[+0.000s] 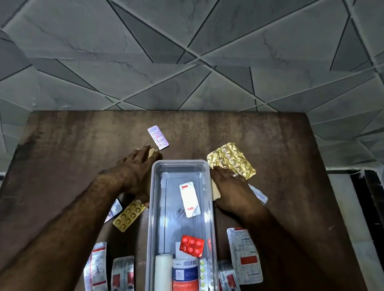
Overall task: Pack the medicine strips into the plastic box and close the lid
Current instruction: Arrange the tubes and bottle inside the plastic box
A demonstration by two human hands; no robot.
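A home; tiled floor; wooden table.

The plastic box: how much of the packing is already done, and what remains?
Done: the plastic box holds a white strip, a red strip, a bottle. In hand: left hand and right hand flank it, grip unclear. Left: gold strip, other strips outside; no lid visible.

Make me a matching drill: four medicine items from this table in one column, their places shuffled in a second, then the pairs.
Items:
1. red blister strip
2. crumpled gold foil strip
3. purple strip
4. gold tablet strip

Places:
A. far side of the table, beyond the left hand
B. inside the plastic box
C. left of the box, near side of the left hand
D. at the box's far right corner

Pairs: 1-B, 2-D, 3-A, 4-C
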